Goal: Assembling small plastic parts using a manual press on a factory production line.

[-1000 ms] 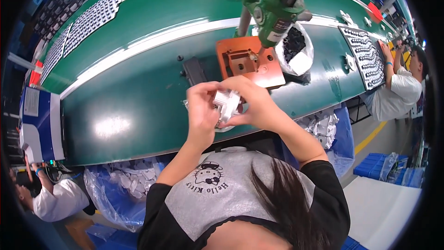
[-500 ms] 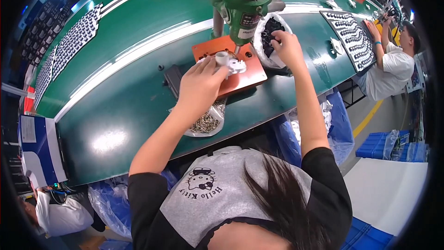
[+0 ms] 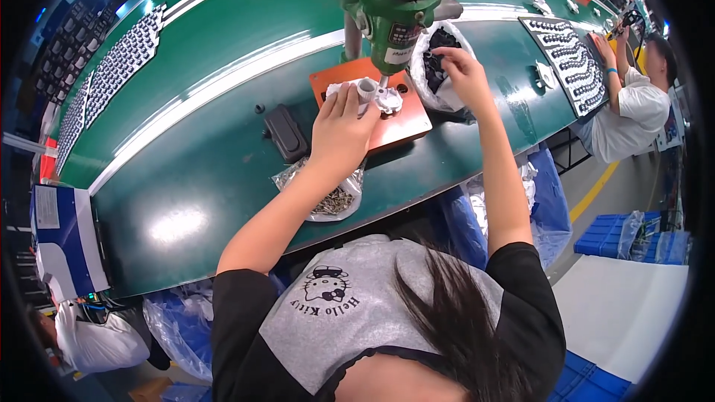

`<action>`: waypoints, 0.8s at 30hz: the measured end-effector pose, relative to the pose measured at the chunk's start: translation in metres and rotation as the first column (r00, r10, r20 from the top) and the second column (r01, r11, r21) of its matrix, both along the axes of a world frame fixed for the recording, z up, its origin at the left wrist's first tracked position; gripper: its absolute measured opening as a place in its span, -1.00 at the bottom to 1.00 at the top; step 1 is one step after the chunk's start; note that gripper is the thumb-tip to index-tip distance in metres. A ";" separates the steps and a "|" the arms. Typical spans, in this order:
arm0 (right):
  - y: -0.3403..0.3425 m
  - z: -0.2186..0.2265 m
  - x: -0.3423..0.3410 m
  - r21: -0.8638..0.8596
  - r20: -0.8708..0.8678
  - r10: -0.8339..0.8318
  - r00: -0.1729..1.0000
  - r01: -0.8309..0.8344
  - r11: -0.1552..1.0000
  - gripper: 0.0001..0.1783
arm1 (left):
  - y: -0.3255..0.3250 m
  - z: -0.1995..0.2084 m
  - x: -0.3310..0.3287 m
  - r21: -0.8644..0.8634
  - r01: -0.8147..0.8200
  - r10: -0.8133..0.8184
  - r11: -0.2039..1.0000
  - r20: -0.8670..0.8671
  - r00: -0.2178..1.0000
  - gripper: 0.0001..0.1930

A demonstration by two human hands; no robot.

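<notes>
My left hand (image 3: 344, 126) is closed on a white plastic part (image 3: 389, 100) with a short round tube, steadying it on the orange fixture block (image 3: 398, 132). The green press (image 3: 398, 18) stands over the block, and its thin metal rod (image 3: 384, 80) comes down at the white part. My right hand (image 3: 468, 80) is over the near right side of a white bag (image 3: 418, 78) of small black parts (image 3: 445, 36). Its fingers are bent together; whatever is between the fingertips is too small to make out.
Left of the block lies a black oblong case (image 3: 286, 132), with a clear bag of metal screws or pins (image 3: 333, 202) nearer me. A tray of parts (image 3: 566, 59) and a loose white part (image 3: 546, 74) lie right. A co-worker (image 3: 633, 97) sits beyond; blue-lined bins (image 3: 547, 201) stand below the edge.
My left hand has shifted slightly right and away from me with the white part, under the press rod. My right hand has moved only slightly at the bag.
</notes>
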State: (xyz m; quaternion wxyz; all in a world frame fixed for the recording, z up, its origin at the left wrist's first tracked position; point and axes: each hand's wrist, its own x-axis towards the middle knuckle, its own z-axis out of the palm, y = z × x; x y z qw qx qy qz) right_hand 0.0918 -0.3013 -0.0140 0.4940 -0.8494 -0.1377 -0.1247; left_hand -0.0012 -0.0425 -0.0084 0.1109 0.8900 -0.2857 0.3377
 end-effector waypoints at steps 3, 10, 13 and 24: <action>0.029 0.009 -0.022 0.213 -0.166 0.059 0.984 -0.023 0.977 -0.77 | 0.003 -0.001 -0.004 -0.051 -0.014 0.006 0.999 -0.158 0.987 -0.82; 0.077 0.008 -0.043 -0.392 0.323 0.278 0.904 -0.140 0.909 -0.86 | 0.013 -0.003 -0.011 -0.087 0.086 -0.099 0.992 -0.164 0.982 -0.77; 0.079 0.009 -0.056 -0.457 0.367 0.328 0.871 -0.138 0.879 -0.82 | 0.013 -0.005 -0.013 -0.100 0.061 -0.079 0.993 -0.193 0.978 -0.75; 0.119 0.014 -0.122 -0.367 0.382 0.349 0.856 -0.206 0.907 -0.82 | 0.036 0.009 0.009 -0.077 0.099 -0.121 0.992 -0.386 0.915 -0.74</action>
